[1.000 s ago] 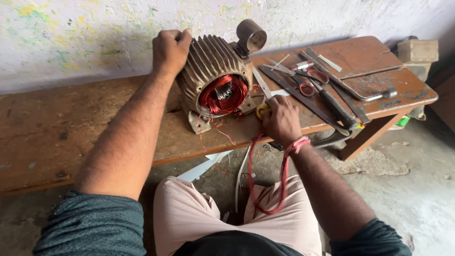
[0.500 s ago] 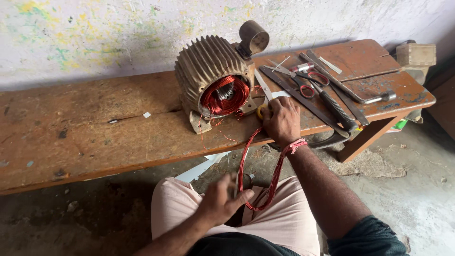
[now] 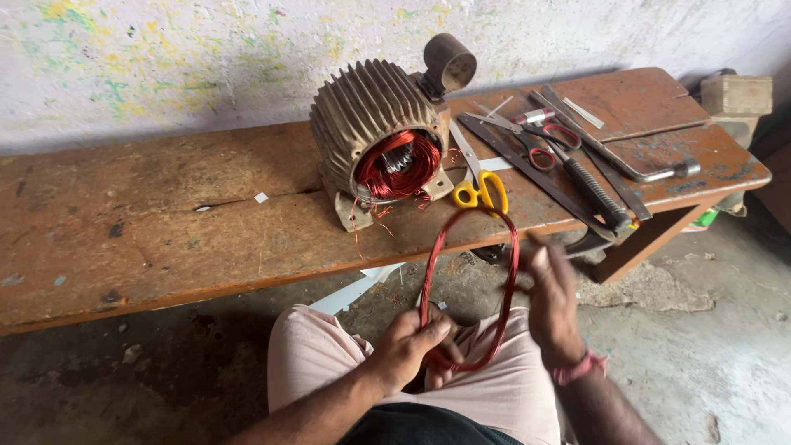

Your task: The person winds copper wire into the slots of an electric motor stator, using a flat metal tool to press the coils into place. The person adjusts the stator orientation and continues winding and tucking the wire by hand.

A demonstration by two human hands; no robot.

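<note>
A loop of red copper winding wire (image 3: 470, 280) hangs upright above my lap. My left hand (image 3: 412, 346) grips its lower end. Against the loop's right side lies my right hand (image 3: 550, 301), blurred, fingers around the strand. Behind the loop, a ribbed grey motor housing (image 3: 362, 115) stands on the wooden bench (image 3: 165, 231), its open end showing red copper windings (image 3: 400, 165). Yellow-handled scissors (image 3: 479, 191) lie on the bench just past the loop's top.
Red-handled scissors (image 3: 544, 140), a black-handled tool (image 3: 593, 189), metal strips and a long bar (image 3: 610, 156) lie on the bench's right part. A wooden block (image 3: 736, 95) sits at far right. A paint-speckled wall runs behind; concrete floor lies below.
My left hand left the motor top and came down to take the wire loop. My right hand left the bench edge, and the loop now stands pulled clear above my lap.
</note>
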